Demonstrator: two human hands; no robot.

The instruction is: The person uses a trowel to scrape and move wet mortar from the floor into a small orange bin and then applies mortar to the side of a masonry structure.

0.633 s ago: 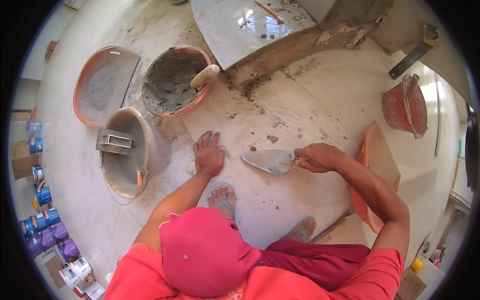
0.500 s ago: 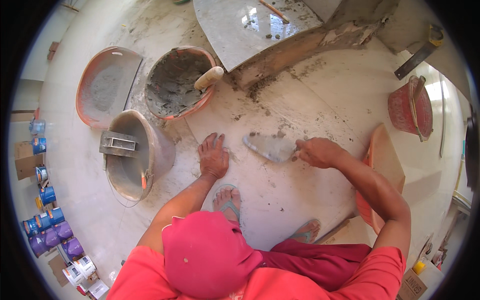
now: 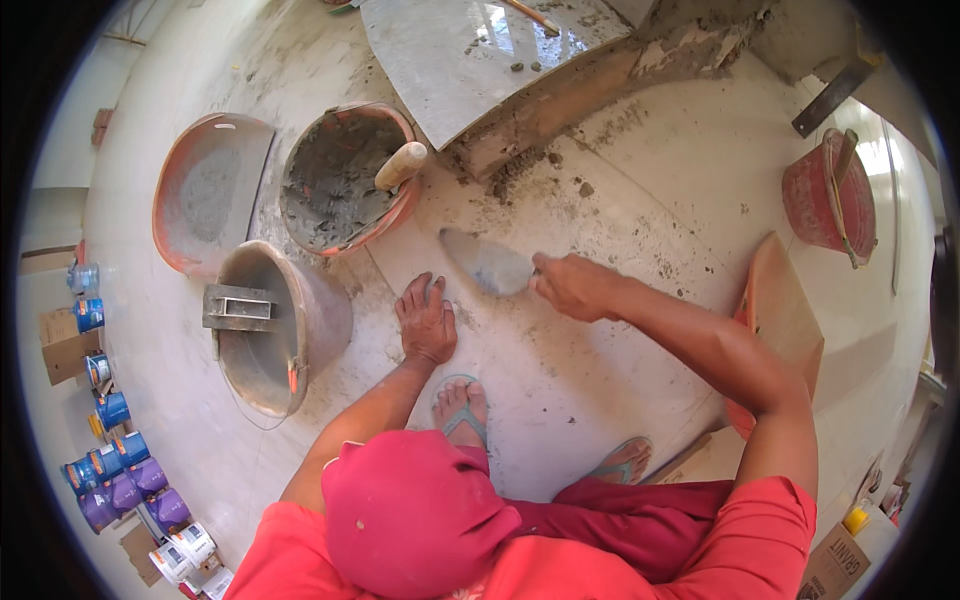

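Observation:
My right hand [image 3: 580, 286] is closed round the handle of a trowel [image 3: 487, 262]. The trowel's grey pointed blade is held low over the pale floor, its tip toward the left; whether it touches is hard to tell. To the left of it, my left hand [image 3: 427, 322] rests on the floor with its fingers spread, holding nothing. Crumbs and clumps of mortar [image 3: 586, 188] lie scattered beyond the blade, by the foot of a raised edge [image 3: 540, 115]. An orange bucket of wet grey mortar [image 3: 340, 185] stands beyond my left hand, a tool with a pale handle [image 3: 401, 166] leaning in it.
Left of my left hand stands a bucket [image 3: 330, 320] with a metal-handled float [image 3: 240, 307] across its rim. Behind it lies a cut-open orange container [image 3: 165, 215]. On the right are a red bucket [image 3: 815, 205] and another orange piece [image 3: 780, 310]. Paint cans [image 3: 110, 460] line the far left.
My right hand has moved the trowel left and farther from me. Crumbs beside the blade are gone from there, and clumps show nearer the raised edge. My left hand stays on the floor.

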